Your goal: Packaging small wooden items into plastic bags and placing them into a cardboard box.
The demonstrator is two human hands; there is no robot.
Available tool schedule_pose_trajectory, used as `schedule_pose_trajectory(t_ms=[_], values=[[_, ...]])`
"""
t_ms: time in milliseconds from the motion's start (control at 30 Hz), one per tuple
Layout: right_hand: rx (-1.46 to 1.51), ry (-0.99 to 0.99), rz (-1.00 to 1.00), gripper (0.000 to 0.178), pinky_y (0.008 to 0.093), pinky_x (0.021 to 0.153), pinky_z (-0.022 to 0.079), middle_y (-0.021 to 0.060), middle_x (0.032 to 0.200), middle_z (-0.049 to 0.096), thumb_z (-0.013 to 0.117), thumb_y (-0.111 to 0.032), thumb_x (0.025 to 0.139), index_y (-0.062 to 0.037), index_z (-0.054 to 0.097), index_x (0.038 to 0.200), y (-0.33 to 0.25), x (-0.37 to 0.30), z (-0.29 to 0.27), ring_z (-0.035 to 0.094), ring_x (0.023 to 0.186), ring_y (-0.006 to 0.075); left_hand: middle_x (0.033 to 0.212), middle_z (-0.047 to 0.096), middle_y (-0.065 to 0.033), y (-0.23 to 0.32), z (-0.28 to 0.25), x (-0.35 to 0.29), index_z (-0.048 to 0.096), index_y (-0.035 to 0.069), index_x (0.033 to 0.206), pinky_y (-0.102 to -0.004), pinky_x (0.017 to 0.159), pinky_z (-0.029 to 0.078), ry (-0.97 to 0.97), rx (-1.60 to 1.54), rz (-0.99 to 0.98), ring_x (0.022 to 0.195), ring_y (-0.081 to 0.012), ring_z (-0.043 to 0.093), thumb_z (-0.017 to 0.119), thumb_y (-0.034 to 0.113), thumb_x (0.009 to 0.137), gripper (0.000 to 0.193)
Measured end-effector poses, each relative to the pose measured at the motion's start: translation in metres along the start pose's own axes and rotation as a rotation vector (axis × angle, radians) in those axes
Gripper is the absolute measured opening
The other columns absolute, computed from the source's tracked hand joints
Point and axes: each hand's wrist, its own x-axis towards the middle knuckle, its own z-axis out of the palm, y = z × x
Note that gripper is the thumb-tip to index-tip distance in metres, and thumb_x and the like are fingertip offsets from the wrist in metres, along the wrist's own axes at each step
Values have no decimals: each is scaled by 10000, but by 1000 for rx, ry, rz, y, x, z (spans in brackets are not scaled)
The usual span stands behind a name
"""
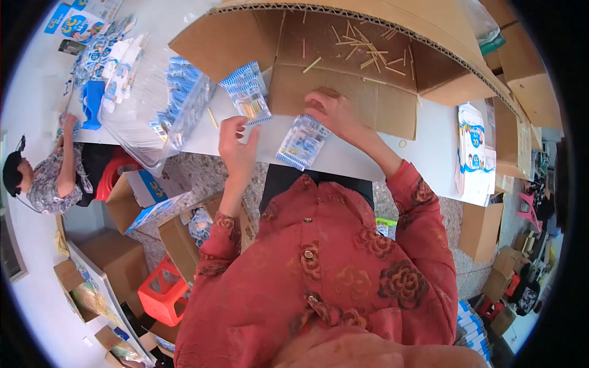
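Note:
My right hand (336, 113) has its fingers closed at the upper end of a clear blue-and-white plastic packet (302, 144). The packet's lower end reaches over the table's near edge. My left hand (238, 146) is half curled with thumb and fingers apart, close to the lower corner of a second packet (246, 92). Thin yellowish sticks show through that second packet, which lies on the white table. Behind my hands, an open cardboard box (343, 83) lies on its side with several loose thin sticks (368, 52) scattered inside.
To the left, a clear plastic tray (132, 132) holds a row of blue-and-white packets (179, 92). More packets are piled beyond it. Flat printed cartons (472, 147) stand at the right. A red stool (164, 291) is on the floor; another person (52, 168) sits at the far left.

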Motion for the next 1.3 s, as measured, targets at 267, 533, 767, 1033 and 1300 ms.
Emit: schedule_pose_trajectory(t_ms=[267, 533, 767, 1033, 1300], values=[[-199, 179, -117, 417, 399, 896, 417, 142, 1158, 510, 678, -184, 743, -29, 566, 1114, -10, -62, 5, 462, 1108, 340, 1022, 539, -131, 24, 29, -41, 546, 33, 1043, -390, 834, 415, -161, 215, 152, 977, -316, 509, 750, 165, 652, 460], [-208, 263, -108, 372, 425, 912, 376, 122, 1211, 476, 686, -194, 729, -53, 589, 1059, -13, -67, 22, 425, 1141, 335, 1071, 515, -130, 16, 34, -49, 544, 48, 1073, -405, 893, 363, -155, 214, 234, 1027, -314, 479, 754, 213, 629, 518], [-35, 234, -20, 213, 397, 768, 436, 111, 916, 612, 699, -143, 721, -46, 613, 891, -21, -60, 23, 560, 871, 301, 1070, 525, -128, 16, 34, -51, 542, 44, 1067, -402, 898, 367, -120, 167, 232, 1028, -315, 483, 753, 203, 619, 520], [63, 168, -7, 136, 373, 601, 443, 143, 727, 591, 688, -113, 743, -4, 612, 773, -10, -48, 8, 565, 694, 314, 1094, 521, -132, 24, 27, -41, 528, 37, 1103, -391, 895, 367, -124, 89, 182, 1043, -310, 478, 750, 206, 652, 530], [214, 43, -35, 84, 328, 595, 439, 131, 737, 577, 643, -62, 776, 7, 609, 808, -42, -39, -39, 557, 671, 250, 728, 620, -119, 42, 22, -24, 641, -9, 855, -313, 566, 463, -452, -321, -120, 633, -211, 595, 695, 128, 736, 189]])
